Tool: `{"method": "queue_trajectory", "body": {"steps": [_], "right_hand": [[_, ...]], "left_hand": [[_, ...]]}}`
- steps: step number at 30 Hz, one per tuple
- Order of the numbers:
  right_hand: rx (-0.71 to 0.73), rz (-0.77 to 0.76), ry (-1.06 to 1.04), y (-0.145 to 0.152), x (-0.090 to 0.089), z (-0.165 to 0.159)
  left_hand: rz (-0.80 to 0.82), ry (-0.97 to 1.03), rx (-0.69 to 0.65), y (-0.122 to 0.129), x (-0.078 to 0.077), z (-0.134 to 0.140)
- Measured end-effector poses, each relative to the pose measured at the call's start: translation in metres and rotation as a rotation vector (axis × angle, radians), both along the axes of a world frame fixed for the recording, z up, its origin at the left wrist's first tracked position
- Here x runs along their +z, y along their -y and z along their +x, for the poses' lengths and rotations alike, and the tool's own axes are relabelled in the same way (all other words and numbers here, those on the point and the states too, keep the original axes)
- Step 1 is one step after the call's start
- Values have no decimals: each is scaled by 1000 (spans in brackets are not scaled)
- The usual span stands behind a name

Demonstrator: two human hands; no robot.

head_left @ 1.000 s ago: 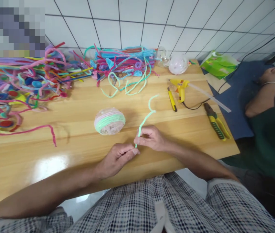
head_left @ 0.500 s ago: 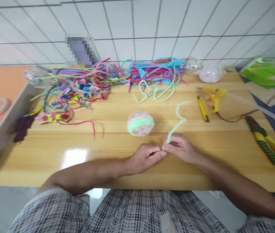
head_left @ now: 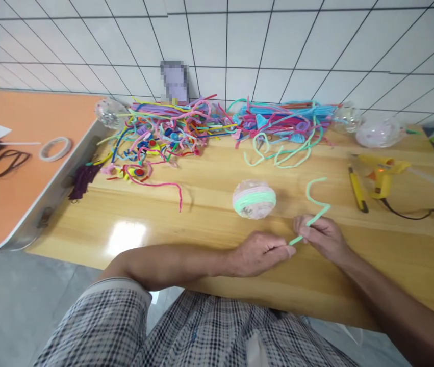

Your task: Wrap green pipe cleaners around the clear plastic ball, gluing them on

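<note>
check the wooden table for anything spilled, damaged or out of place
Nothing looks visibly spilled or broken, but the multicoloured heap of fuzzy pipe cleaners is tangled, with one pink-red fuzzy strand straying out to its right, unlike the straighter blue-and-magenta fuzzy bundle beside it.

open: tabletop [head_left: 73,237], near left | obstacles: wrapped ball [head_left: 254,200], centre; glue gun [head_left: 382,172], right | rear: pipe cleaners [head_left: 287,121] (tangled)

This looks like a craft workshop, with heaped chenille stems [head_left: 289,112], a yellow hot-glue gun [head_left: 390,167], a utility knife [head_left: 357,191] and clear plastic globes [head_left: 379,131] on a wooden worktable [head_left: 209,224].
</note>
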State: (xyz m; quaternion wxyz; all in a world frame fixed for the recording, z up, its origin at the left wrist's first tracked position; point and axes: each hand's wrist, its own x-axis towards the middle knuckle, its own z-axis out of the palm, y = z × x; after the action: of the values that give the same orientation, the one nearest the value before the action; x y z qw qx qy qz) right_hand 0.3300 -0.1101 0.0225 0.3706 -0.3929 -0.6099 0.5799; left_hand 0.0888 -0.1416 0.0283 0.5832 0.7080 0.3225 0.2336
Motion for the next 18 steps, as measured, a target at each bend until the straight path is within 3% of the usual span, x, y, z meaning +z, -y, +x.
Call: {"method": "queue_trajectory", "body": {"steps": [3,10,18], "right_hand": [[-2,-57,-50,0,0,-2],[-151,-80,-5,-1,12,-11],[-81,-56,-4,-17,18,-9]], "left_hand": [[-17,85,-22,0,0,-1],[-27,88,4,3,4,0],[-25,-29,117,6,11,-1]]}}
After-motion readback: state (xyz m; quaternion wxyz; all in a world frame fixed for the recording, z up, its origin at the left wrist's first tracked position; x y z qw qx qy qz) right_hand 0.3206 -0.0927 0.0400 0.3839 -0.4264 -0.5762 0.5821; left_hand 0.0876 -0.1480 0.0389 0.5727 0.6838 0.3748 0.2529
